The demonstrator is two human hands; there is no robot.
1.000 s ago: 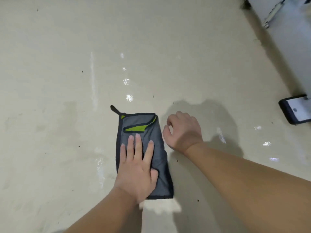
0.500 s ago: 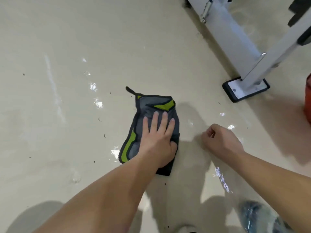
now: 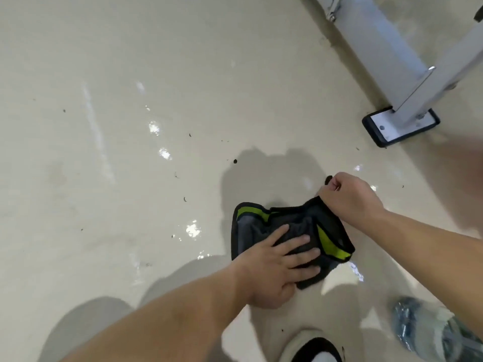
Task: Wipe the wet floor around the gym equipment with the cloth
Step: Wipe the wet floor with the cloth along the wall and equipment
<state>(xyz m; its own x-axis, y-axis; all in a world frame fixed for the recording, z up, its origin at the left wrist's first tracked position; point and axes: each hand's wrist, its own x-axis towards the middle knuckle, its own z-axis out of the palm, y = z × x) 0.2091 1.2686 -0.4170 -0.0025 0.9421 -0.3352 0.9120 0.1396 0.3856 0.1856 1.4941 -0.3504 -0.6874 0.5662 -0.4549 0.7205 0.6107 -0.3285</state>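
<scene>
Down on the wet floor (image 3: 125,61), near the gym frame's foot (image 3: 400,126), the left hand (image 3: 274,270) presses flat, fingers spread, on the bunched cloth (image 3: 332,231); the right hand (image 3: 352,199) pinches its far corner.

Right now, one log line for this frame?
left grip flat on cloth | right grip pinches cloth corner | floor wet in patches

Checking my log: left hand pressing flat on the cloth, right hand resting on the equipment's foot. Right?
No. In the head view the right hand pinches a corner of the cloth, apart from the equipment's foot. The left hand does press flat on it.
</scene>
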